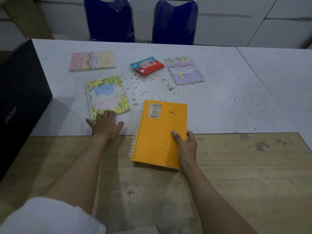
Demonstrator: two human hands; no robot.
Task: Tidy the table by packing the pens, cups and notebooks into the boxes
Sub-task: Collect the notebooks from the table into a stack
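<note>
My right hand (184,144) grips the right edge of an orange spiral notebook (158,132), thumb on its cover, holding it over the table's near part. My left hand (105,125) lies flat with spread fingers, its fingertips on the near edge of a yellow-green flowery spiral notebook (107,96). A pink-peach notebook (92,60) lies at the far left. A purple moon notebook (184,70) lies at the far right. A black box (22,92) stands at the table's left edge.
A red and blue packet of wipes (147,65) lies between the far notebooks. Dark crumbs speckle the white table top (219,107). The near part is bare wood (236,174). Two blue chairs (109,19) stand behind the table.
</note>
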